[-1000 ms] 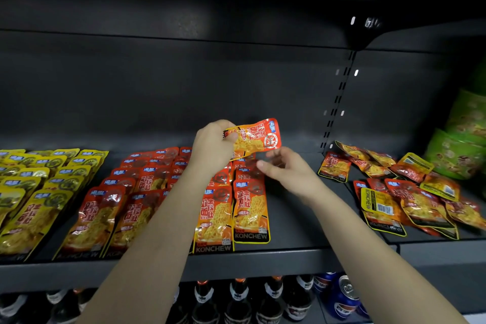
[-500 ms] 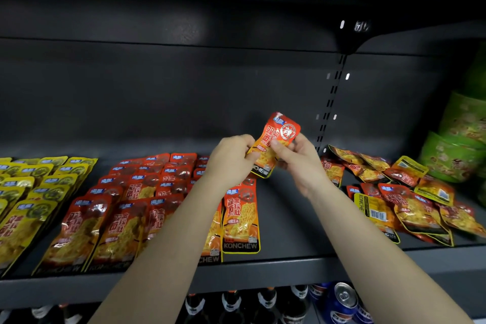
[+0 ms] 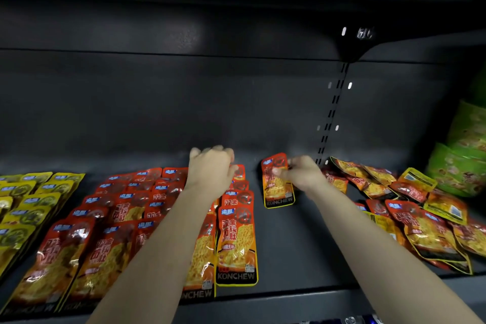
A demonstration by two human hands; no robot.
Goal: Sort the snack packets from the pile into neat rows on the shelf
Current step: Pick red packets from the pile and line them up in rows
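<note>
A red snack packet lies upright at the back of the dark shelf, just right of the red rows. My right hand pinches its upper right edge. My left hand rests on the rearmost packets of the rightmost red row, with the fingers loosely curled and motion-blurred, and nothing visible in them. The unsorted pile of red and yellow packets lies to the right, beyond my right forearm. Yellow packets fill neat rows at the far left.
Green bowls are stacked at the far right, behind the pile. A slotted upright runs down the back wall. Another shelf hangs overhead. A bare strip of shelf lies between the red rows and the pile.
The packet held up in both hands has come down onto the back of the shelf. My left hand let go and moved left onto the red row. The camera moved closer.
</note>
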